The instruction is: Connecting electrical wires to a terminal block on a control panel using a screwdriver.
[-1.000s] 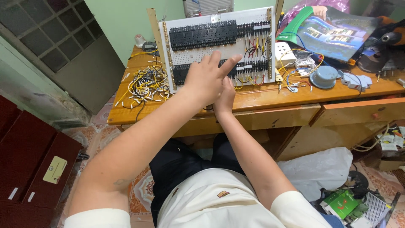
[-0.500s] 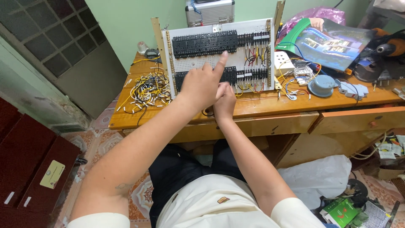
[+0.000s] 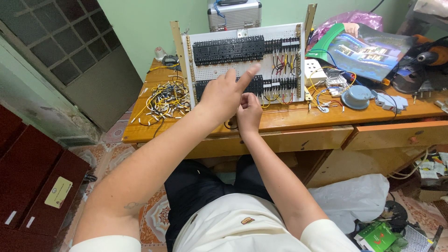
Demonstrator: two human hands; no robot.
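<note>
A white perforated wiring board (image 3: 242, 63) with rows of black terminal blocks stands upright, leaning a little back, on the long wooden desk (image 3: 289, 119), and everything else sits around it. The person's left hand (image 3: 224, 95) is raised in front of the board's lower row of black blocks, its forefinger stretched out so the tip rests at the edge of that row, the other fingers loosely curled; it pinches nothing. The right hand (image 3: 248, 112) sits just below and right of the left one, low against the board's bottom edge, fingers bunched together; whether it nips a wire I cannot tell, since the left hand partly covers it. Left of the board lies a tangled heap of yellow, white and black wire pieces (image 3: 163, 100) on the desk top. Behind the board stands a silver metal case (image 3: 233, 14). To the board's right are a white socket block (image 3: 315, 71), a round grey-blue cap (image 3: 354, 97) and a glossy blue printed sheet (image 3: 368, 53).
</note>
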